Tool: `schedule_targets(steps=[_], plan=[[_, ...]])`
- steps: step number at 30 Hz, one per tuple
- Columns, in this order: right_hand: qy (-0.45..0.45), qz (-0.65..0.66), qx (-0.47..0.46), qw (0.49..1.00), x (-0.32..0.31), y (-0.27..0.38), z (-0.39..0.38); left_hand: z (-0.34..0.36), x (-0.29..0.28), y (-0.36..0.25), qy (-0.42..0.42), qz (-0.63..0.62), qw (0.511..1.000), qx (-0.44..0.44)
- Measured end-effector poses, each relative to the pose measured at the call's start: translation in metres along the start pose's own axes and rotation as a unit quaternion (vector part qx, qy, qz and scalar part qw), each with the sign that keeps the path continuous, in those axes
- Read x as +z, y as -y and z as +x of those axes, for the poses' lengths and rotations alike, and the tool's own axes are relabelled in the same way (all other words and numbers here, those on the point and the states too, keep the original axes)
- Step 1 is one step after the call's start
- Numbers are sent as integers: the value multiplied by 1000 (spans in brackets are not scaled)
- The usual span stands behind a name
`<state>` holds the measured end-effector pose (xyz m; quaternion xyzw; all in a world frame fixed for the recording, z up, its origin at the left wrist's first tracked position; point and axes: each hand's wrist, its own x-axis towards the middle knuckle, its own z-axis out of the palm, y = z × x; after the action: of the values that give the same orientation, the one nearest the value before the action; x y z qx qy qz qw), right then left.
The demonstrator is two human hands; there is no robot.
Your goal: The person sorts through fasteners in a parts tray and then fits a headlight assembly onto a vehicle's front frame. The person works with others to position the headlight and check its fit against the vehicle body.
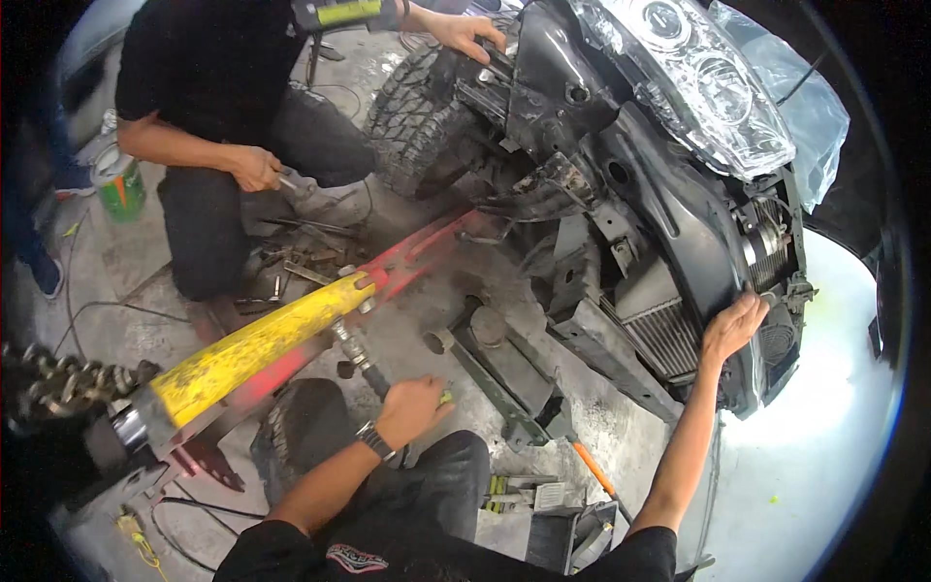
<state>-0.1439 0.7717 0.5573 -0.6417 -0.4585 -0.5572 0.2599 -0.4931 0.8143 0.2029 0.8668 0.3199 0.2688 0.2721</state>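
My left hand, a watch on its wrist, is closed around a black hose. The hose's metal coupling joins the side of a yellow cylinder, which lies slantwise along a red beam. At the right, my right hand has its fingers curled over the edge of a black front panel on an opened-up car. Behind that panel sits a finned radiator, and a headlight wrapped in clear film is above it.
Across from me a co-worker's hand holds a metal tool; the other hand is near the tyre. A heavy chain hangs at the left. A stand, loose metal parts and a toolbox lie low.
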Motion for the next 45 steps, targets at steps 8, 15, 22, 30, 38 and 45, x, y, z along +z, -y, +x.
schedule_targets(steps=[8,15,22,30,38,45], plan=[[18,7,-12,1000,-8,14,-2,2,2,5,1,-48,999,7],[7,-7,15,1000,-3,18,-2,10,0,5,16,-69,997,16],[20,-9,29,999,-4,21,-1,13,-3,5,24,-88,996,18],[19,0,39,999,-5,20,-2,16,-12,5,28,-105,994,30],[16,-12,42,999,-1,24,-2,18,-11,6,56,-105,993,23],[20,-13,18,1000,-2,21,1,18,-6,6,18,-109,993,29]])
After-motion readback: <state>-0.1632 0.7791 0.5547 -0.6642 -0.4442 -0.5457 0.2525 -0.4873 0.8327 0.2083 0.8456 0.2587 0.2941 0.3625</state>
